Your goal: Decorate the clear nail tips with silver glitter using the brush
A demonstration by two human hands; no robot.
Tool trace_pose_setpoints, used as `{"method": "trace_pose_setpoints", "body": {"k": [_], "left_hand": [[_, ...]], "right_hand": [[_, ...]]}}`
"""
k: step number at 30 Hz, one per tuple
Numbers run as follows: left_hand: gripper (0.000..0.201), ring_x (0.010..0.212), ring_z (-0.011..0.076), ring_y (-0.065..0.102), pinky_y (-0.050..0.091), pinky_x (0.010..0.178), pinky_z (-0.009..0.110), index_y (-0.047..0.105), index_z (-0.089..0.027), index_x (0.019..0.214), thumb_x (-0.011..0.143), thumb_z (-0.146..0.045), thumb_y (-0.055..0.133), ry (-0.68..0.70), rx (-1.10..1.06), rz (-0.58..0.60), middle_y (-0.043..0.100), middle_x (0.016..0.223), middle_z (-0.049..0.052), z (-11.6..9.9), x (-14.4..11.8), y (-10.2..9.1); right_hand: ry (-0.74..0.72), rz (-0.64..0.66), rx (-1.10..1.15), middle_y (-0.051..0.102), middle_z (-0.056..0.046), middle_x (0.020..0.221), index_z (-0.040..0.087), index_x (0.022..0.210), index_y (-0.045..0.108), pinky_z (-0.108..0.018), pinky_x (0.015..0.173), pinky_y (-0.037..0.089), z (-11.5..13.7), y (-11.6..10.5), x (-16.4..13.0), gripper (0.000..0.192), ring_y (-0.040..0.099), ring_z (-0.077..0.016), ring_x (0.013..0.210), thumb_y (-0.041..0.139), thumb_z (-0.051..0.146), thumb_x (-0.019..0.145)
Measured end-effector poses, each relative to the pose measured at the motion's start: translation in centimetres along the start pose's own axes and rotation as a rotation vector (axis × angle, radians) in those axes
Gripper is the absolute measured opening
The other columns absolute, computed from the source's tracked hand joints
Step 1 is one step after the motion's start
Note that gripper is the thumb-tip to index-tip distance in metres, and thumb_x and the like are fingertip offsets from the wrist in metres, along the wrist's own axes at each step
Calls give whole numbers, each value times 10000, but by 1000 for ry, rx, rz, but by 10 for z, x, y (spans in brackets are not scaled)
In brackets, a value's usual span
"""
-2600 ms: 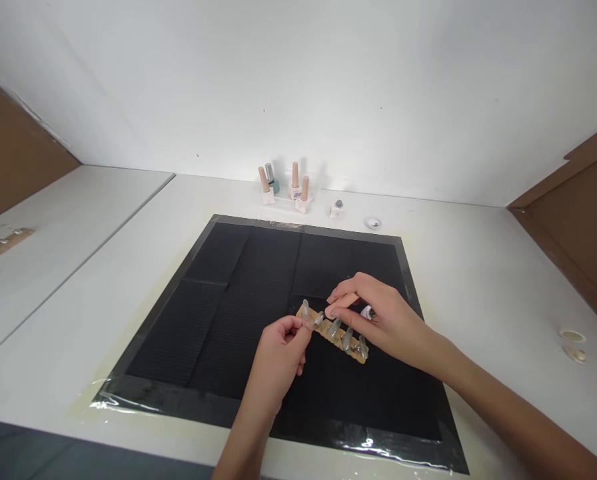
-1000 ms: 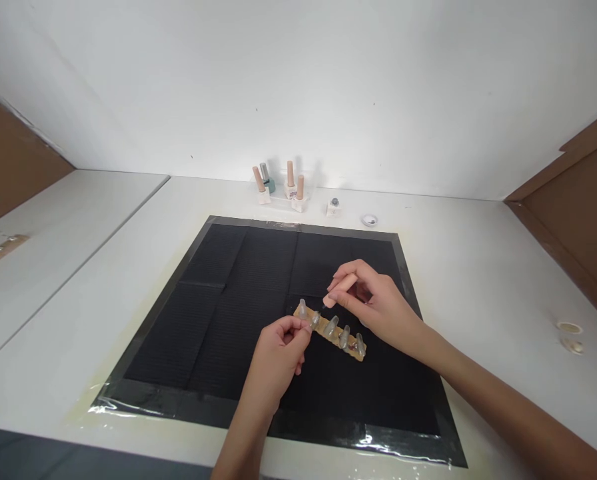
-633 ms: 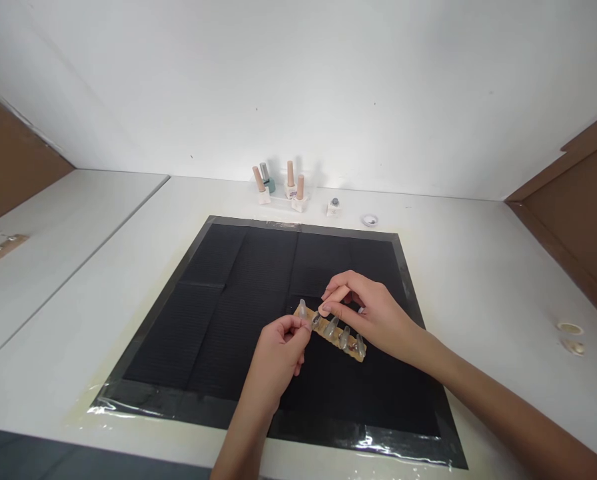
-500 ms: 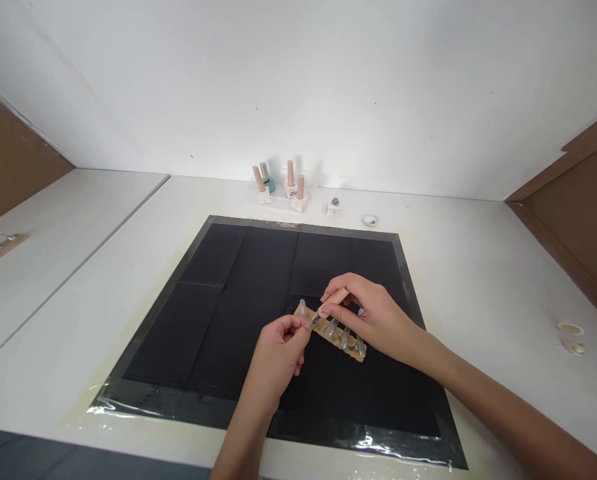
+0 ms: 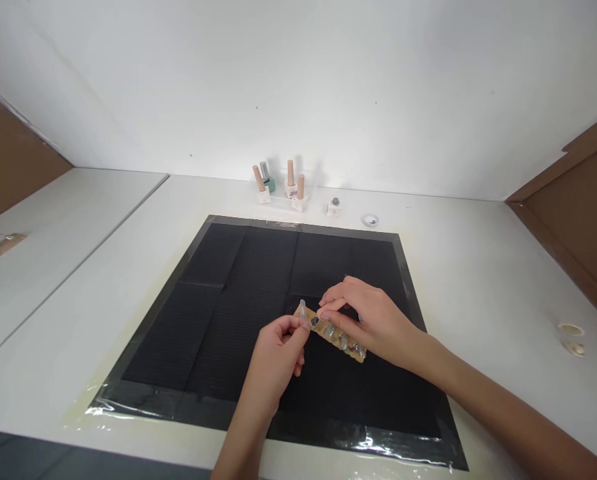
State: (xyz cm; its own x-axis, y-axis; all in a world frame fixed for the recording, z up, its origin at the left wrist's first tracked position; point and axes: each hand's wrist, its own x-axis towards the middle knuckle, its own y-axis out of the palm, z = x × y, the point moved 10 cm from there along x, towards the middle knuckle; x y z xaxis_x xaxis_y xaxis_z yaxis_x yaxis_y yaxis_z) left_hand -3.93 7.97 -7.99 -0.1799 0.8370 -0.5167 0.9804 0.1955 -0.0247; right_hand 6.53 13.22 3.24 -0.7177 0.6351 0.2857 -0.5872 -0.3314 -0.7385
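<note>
A tan strip [image 5: 351, 348] carrying several clear and silvery nail tips [image 5: 329, 330] lies slanted over the black mat [image 5: 218, 333]. My left hand [image 5: 281, 343] pinches the strip near its left end, next to an upright clear tip [image 5: 302, 310]. In the fingers of my right hand [image 5: 366, 310] is a peach nail polish brush cap [image 5: 331, 307], held at a slant with its lower end over the second tip [image 5: 315, 322]. That tip looks darker than the first. The bristles are too small to make out.
Several capped polish bottles [image 5: 300, 195] stand by the wall, along with an uncapped bottle [image 5: 334, 207] and a small round dish [image 5: 370, 220]. Two small round pieces [image 5: 571, 329] lie at the right. Another strip [image 5: 1, 250] with tips lies far left.
My right hand has shifted slightly, tilting the brush cap flatter over the second nail tip. My left hand and the strip stay nearly in place.
</note>
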Motion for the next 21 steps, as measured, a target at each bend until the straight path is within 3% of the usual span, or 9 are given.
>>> {"method": "trace_pose_setpoints", "body": {"k": [21], "left_hand": [[188,333,61,369,294,358,160,517,-183,668,746,-343,578,19,-138,-71,450,385,-86,3,-3,-7]], "right_hand": [[-18,61,-24,668,-43,886,200,886,517,-303,669,463,3,6,0,52,569,-178,767,482,194,925]]}}
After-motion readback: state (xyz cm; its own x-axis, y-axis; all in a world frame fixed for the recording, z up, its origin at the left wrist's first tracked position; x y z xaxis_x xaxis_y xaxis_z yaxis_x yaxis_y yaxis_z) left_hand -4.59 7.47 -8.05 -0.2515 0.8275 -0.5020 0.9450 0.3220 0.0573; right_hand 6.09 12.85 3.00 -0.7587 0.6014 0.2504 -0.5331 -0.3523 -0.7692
